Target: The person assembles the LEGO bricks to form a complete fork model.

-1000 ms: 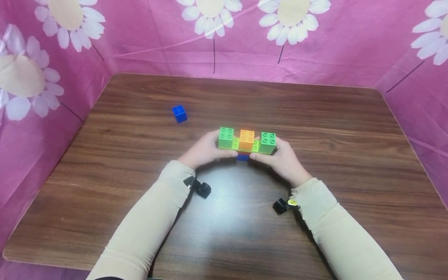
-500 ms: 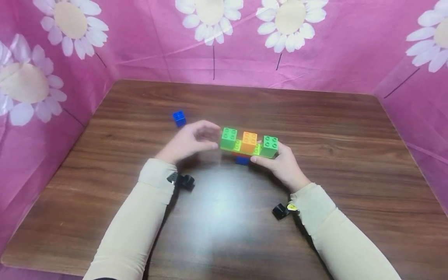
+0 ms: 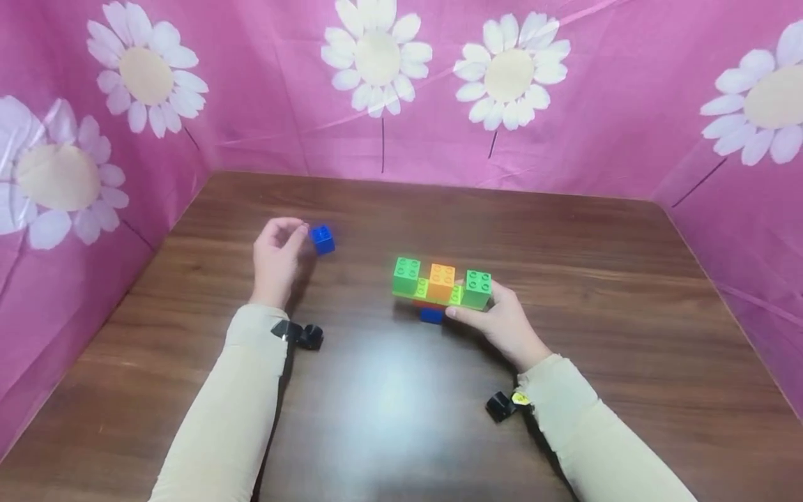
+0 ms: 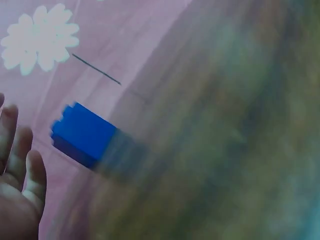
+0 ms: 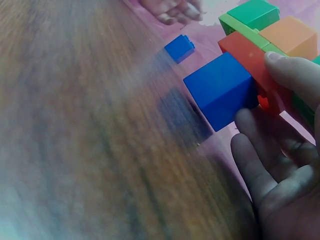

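In the head view my left hand (image 3: pixel 276 261) is just left of a loose blue brick (image 3: pixel 323 240), fingertips close to its side. The left wrist view shows a gap between the hand's fingers (image 4: pixel 36 175) and that brick. My right hand (image 3: pixel 505 324) grips the right end of a toy-brick build, thumb in front. Two green bricks (image 3: pixel 406 275) and an orange brick (image 3: pixel 442 281) sit on its long lime-green brick (image 3: pixel 422 287). Below are a red brick (image 5: pixel 245 55) and a blue bottom brick (image 5: pixel 220 90). Whether the build touches the table, I cannot tell.
The brown wooden table (image 3: pixel 376 432) reaches back to a pink cloth (image 3: pixel 263 90) printed with white flowers. Each wrist carries a small black camera, such as the left wrist camera (image 3: pixel 310 337).
My left hand has let go of the build's left end and moved left to the loose blue brick. The right hand still holds the build. The head view has tilted up.
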A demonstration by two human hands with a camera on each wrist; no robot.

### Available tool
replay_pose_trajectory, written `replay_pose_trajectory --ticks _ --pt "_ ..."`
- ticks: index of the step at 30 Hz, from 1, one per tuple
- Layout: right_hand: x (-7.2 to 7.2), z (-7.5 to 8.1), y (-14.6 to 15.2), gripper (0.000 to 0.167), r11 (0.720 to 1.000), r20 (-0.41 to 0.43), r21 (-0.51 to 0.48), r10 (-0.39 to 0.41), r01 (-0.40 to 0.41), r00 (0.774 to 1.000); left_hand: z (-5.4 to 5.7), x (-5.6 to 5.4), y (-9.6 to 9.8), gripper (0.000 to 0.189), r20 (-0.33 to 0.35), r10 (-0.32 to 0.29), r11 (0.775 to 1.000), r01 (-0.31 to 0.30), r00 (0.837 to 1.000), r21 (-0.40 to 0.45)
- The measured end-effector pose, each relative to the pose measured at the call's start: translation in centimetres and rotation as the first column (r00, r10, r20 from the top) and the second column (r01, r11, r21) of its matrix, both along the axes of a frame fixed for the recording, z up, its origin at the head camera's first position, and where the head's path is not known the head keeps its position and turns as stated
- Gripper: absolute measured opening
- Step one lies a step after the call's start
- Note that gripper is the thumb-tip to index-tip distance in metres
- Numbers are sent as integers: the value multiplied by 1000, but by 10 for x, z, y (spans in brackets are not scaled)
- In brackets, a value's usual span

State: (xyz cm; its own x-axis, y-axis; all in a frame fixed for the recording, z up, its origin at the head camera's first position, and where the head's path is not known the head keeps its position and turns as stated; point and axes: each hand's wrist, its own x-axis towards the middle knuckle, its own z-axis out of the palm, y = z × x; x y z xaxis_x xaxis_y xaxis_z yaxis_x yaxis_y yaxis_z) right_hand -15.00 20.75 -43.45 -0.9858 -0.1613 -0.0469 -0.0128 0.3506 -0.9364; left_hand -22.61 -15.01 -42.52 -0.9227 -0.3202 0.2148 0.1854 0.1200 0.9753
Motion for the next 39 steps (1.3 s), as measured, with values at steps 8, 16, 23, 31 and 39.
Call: replay_pose_trajectory --ticks 8,16,23,31,39 --pt "6 -4 0 57 1000 -21 -9 4 -4 1000 -16 1 -4 41 133 -40 999 35 990 37" --pt "5 -6 -1 58 1000 -2 -19 5 -5 1000 -18 0 -13 62 262 -153 976 187 953 -110" --pt "7 -4 -2 59 1000 6 -9 -7 7 1000 -14 3 -14 67 327 -187 940 265 926 -212" --pt "7 -8 -2 58 1000 25 -5 18 -18 1000 -20 3 -18 63 358 -188 929 284 915 -236" --pt "4 -7 1 50 999 -45 -28 30 -31 999 -16 -5 -17 51 341 -183 899 298 922 -322"
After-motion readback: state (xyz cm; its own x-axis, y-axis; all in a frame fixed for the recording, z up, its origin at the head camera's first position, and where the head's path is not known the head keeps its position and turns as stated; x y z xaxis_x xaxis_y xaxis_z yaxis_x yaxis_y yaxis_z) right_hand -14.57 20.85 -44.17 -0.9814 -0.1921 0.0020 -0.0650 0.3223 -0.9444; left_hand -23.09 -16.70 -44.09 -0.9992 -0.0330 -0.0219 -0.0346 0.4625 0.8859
